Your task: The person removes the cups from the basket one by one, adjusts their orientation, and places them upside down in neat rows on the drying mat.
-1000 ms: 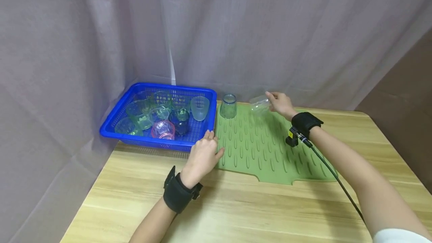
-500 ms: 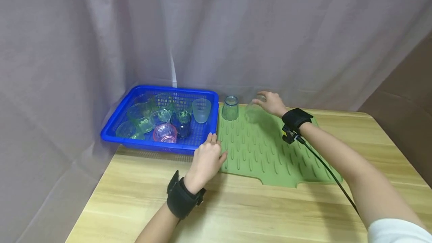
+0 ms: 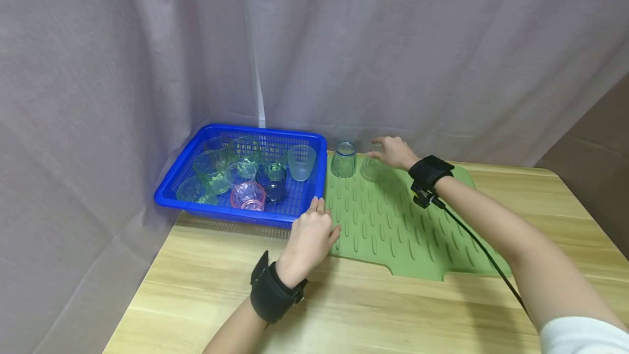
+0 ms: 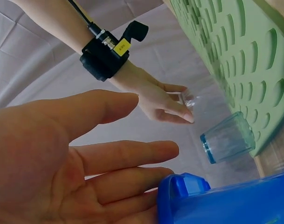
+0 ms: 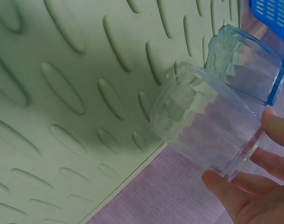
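Observation:
My right hand (image 3: pixel 395 153) grips a clear drinking glass (image 5: pixel 207 121) by its base, thumb and fingertips around it. The glass is upside down, its rim right at the green ridged mat (image 3: pixel 366 234). Beside it, a blue-tinted glass (image 3: pixel 343 163) stands inverted at the mat's back left. My left hand (image 3: pixel 308 240) rests at the near right corner of a blue plastic basket (image 3: pixel 319 179); its fingers are extended against the rim and the thumb is apart. In the left wrist view, the blue basket (image 4: pixel 225 198) meets those fingertips.
Inside the basket are several glasses, among them a pink one (image 3: pixel 248 195), a dark one (image 3: pixel 271 183) and a frosted one (image 3: pixel 301 163). A grey curtain (image 3: pixel 393 59) hangs close behind the wooden table (image 3: pixel 354 310). A cable (image 3: pixel 484 247) trails along the right forearm.
My right hand has turned the clear glass from tilted to upside down and lowered it to the mat, near the blue-tinted glass. The left hand has stayed at the basket corner.

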### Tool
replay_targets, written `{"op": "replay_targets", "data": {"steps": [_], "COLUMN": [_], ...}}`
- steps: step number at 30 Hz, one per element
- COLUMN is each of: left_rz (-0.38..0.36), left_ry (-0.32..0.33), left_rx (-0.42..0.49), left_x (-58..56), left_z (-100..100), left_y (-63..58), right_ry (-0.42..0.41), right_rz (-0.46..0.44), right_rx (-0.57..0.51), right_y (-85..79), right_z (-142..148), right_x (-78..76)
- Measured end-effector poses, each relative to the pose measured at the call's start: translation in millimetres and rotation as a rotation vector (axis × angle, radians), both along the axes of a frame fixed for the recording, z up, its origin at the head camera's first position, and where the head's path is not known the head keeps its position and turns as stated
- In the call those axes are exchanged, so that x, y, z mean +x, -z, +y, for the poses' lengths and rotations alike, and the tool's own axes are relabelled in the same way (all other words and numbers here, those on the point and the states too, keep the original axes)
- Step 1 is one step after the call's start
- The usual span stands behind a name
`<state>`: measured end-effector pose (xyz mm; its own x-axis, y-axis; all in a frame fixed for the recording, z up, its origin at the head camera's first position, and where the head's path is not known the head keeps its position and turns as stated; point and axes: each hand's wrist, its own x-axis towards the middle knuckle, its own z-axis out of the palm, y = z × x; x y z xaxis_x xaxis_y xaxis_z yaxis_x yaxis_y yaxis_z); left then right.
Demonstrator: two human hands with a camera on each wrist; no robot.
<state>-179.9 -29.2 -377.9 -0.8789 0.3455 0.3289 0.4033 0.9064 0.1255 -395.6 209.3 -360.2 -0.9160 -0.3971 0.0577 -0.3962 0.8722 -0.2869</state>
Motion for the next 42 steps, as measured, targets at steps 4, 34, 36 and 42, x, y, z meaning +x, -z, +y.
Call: {"op": "replay_targets", "data": {"steps": [4, 34, 36, 42], "left_rz": [-0.019, 0.064, 0.058, 0.047], "left_ry": [-0.011, -0.047, -0.044, -0.040], "left_rx": [-0.013, -0.101, -0.097, -0.067], "left_x": [0.7, 0.4, 0.7, -0.1], "left_z": [1, 9, 9, 6], "left_y": [-0.4, 4.9, 4.4, 3.6], "right_ry": [-0.004, 0.014, 0.019, 0.050], "right_rz": [-0.030, -0.016, -0.006, 0.050], "right_rx": [0.008, 0.039, 0.031, -0.035], "right_y": [1.8, 2.8, -0.7, -11.0], "right_z": [-3, -3, -1, 5], "right_x": [-1.3, -1.1, 1.2, 7.0]}}
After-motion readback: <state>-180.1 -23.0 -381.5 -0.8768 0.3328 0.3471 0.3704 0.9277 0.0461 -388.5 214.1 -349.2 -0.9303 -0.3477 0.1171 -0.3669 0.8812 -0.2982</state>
